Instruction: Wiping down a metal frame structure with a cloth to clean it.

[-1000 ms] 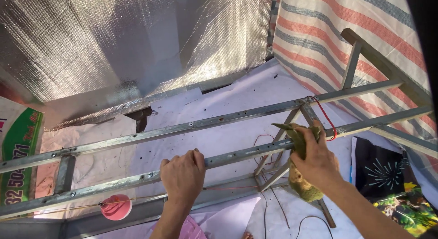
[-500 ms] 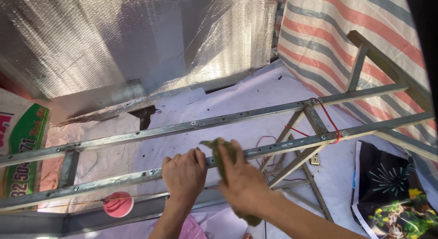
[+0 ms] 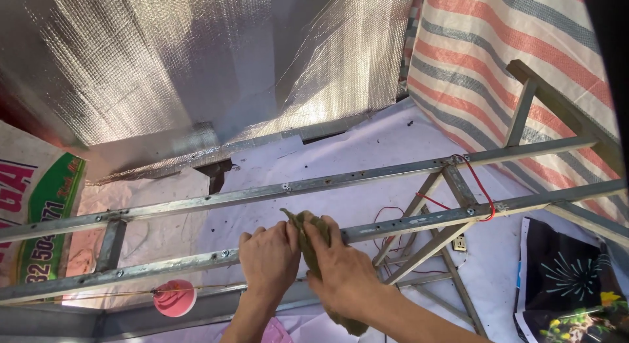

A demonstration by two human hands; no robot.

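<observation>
rag (image 3: 313,241): a drab olive green with brownish soiling is shown
rail (image 3: 406,224): dull grey metal, speckled with rust spots
foil (image 3: 196,61): silver, quilted in a fine grid
tarp (image 3: 498,61): striped in orange-red, grey-blue and white
wire (image 3: 481,189): red
ball (image 3: 174,297): pink
sheet (image 3: 367,153): white, dotted with dark specks
bag (image 3: 570,284): black, printed with white bursts and yellow flowers

Bright daylight floods in from about 1 o'clock, throwing hard glare off the crinkled silver foil sheet (image 3: 196,61) at 12 o'clock. Deep shadow sits at 9 o'clock. The metal rails (image 3: 393,225) look sharp; straight lines bend slightly near the frame edges
</observation>
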